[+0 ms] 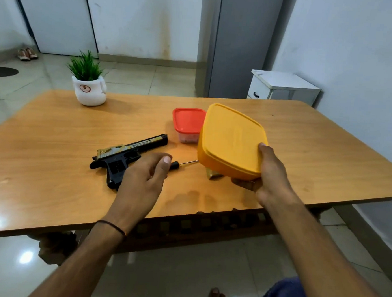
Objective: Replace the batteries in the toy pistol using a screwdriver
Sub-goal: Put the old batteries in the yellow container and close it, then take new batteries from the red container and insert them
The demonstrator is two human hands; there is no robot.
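A black and gold toy pistol (pixel 123 158) lies on its side on the wooden table (pixel 53 139). A screwdriver (pixel 185 163) lies just right of it, its handle partly hidden by my left hand (pixel 146 175), which hovers over the pistol's grip with relaxed fingers and holds nothing. My right hand (pixel 268 173) grips a yellow lidded box (pixel 231 140) by its near right corner and holds it tilted above the table. A small gold object (pixel 213 175) shows under the box.
A small clear container with a red lid (pixel 188 122) stands behind the yellow box. A white pot with a green plant (pixel 88 89) sits at the table's far left. A white cabinet (pixel 283 88) stands beyond the far edge.
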